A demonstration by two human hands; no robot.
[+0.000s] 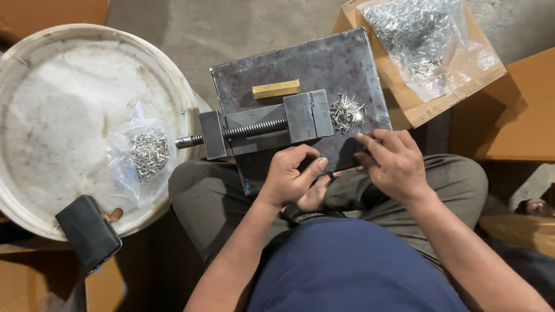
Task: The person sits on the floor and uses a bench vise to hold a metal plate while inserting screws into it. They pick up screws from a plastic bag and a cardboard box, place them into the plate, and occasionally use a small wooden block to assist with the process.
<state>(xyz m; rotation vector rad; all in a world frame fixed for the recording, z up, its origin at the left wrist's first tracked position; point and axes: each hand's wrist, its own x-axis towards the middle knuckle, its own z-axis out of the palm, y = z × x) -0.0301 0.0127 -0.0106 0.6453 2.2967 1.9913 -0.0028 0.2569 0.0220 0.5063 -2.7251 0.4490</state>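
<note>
Single head-worn view, looking steeply down, close over the lap and metal plate [300, 63], floor around.

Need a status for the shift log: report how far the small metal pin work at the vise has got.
Done, apparently: a small bag of pins lies on the white bucket lid. In hand: both hands sit at the near edge of the steel plate, the left hand below the vise, the right hand close to a loose pin pile. Left: that pile and a larger bag of pins.
</note>
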